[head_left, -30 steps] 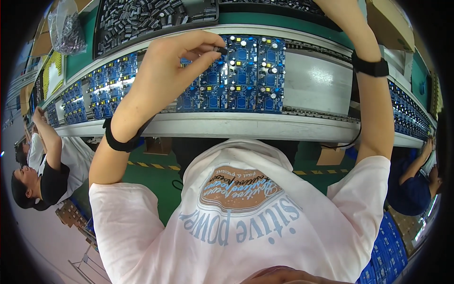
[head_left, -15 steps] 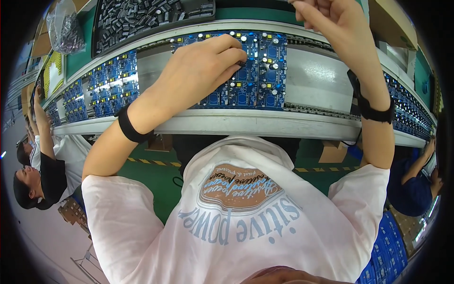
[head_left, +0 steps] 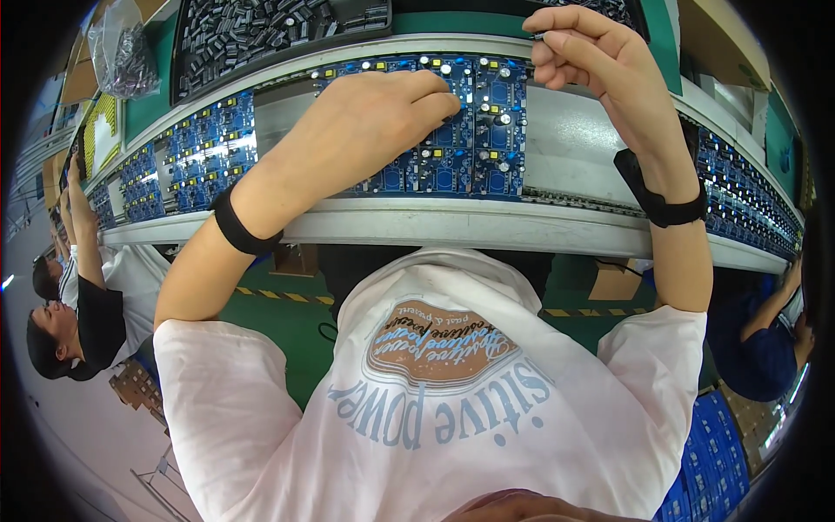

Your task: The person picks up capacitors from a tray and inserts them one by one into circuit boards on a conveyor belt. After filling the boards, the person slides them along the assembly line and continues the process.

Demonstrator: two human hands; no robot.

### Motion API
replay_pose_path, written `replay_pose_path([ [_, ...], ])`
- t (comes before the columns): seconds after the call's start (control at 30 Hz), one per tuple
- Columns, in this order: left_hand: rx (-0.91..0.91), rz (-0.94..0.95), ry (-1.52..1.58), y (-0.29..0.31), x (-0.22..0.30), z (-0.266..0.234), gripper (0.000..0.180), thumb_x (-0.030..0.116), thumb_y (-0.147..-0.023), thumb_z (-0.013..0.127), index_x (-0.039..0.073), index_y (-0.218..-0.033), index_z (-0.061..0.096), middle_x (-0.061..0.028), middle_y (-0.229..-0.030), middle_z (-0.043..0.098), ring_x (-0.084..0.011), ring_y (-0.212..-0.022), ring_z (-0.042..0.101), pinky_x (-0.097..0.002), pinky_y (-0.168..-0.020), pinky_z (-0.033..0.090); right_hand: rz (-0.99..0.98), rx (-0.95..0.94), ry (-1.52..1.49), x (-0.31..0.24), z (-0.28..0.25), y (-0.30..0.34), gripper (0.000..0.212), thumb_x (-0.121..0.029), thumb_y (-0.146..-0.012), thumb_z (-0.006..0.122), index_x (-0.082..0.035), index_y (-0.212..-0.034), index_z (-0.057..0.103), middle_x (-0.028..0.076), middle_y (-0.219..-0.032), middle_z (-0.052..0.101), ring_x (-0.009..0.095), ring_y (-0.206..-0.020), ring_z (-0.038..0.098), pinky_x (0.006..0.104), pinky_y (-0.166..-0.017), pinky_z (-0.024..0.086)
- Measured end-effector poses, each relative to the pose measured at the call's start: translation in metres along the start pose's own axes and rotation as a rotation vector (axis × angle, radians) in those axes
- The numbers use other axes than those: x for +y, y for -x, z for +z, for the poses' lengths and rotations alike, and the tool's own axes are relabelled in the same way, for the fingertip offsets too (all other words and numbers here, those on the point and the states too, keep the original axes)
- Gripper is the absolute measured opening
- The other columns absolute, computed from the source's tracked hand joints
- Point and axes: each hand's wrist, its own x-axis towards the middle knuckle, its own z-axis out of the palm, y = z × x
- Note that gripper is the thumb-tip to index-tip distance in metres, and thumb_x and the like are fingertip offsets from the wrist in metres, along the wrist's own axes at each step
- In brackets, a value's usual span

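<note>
My left hand (head_left: 370,117) reaches over a panel of blue circuit boards (head_left: 500,130). Its fingers are pressed together just above the board's surface, and whatever they hold, if anything, is hidden. White-topped capacitors (head_left: 494,120) and yellow parts stand on the panel. To the right, my right hand (head_left: 591,56) is raised over the far rail with finger and thumb pinched. A small dark electronic component (head_left: 535,36) sticks out from that pinch.
A black tray (head_left: 391,19) of loose black cylindrical capacitors lies beyond the rail. Next to it is a clear bag (head_left: 123,56) of small parts. More board panels (head_left: 209,148) sit along the conveyor track (head_left: 574,204). Co-workers (head_left: 96,296) sit at both sides.
My right hand has come down and left, and the component in its fingers now shows. My left hand has shifted slightly; the dark part seen at its fingertips is no longer visible.
</note>
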Motion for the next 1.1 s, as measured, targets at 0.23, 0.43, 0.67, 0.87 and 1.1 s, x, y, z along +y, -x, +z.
replay_pose_path([
  [0.23,0.073,0.089,-0.116,-0.005,0.005,0.002,0.015,0.013,-0.085,0.066,0.007,-0.099,0.066,-0.0060,-0.090,0.060,-0.0246,-0.084,0.068,-0.0367,-0.072,0.055,-0.163,-0.079,0.313,0.021,-0.016,-0.004,0.023,-0.017,-0.106,0.061,-0.001,-0.121,0.068,0.008,-0.100,0.075,0.014,-0.089,0.074,0.0238,-0.081,0.060],
  [0.43,0.327,-0.128,-0.132,-0.015,-0.033,-0.036,0.011,0.009,-0.092,0.069,0.004,-0.102,0.072,-0.0079,-0.088,0.070,-0.0247,-0.081,0.070,-0.0347,-0.072,0.057,-0.265,-0.012,0.372,0.025,-0.006,0.001,0.019,-0.011,-0.104,0.063,0.000,-0.119,0.067,0.009,-0.101,0.075,0.014,-0.091,0.074,0.0249,-0.083,0.060],
  [0.67,0.198,-0.426,-0.371,-0.002,-0.096,-0.045,0.014,0.010,-0.087,0.070,0.004,-0.099,0.071,-0.0163,-0.095,0.071,-0.0365,-0.093,0.068,-0.0448,-0.082,0.054,-0.332,-0.070,0.656,0.015,0.029,0.009,0.010,-0.007,-0.099,0.067,-0.001,-0.108,0.069,0.001,-0.077,0.067,0.007,-0.069,0.063,0.0209,-0.065,0.050],
  [0.87,0.192,-0.328,-0.341,-0.006,-0.083,-0.053,0.017,0.008,-0.086,0.070,0.001,-0.102,0.070,-0.0170,-0.094,0.069,-0.0369,-0.091,0.066,-0.0439,-0.083,0.053,-0.493,-0.085,1.075,0.026,0.042,0.006,0.010,-0.010,-0.088,0.075,-0.006,-0.096,0.071,0.002,-0.055,0.041,0.016,-0.050,0.043,0.0329,-0.051,0.034],
  [1.1,0.303,-0.450,0.109,-0.008,-0.019,-0.077,0.016,-0.002,-0.089,0.066,-0.002,-0.104,0.066,-0.0179,-0.095,0.071,-0.0340,-0.080,0.069,-0.0362,-0.073,0.054,-0.459,-0.082,1.088,0.026,0.042,0.007,0.011,-0.011,-0.086,0.076,-0.007,-0.095,0.071,0.003,-0.054,0.041,0.019,-0.049,0.042,0.0338,-0.051,0.036],
])
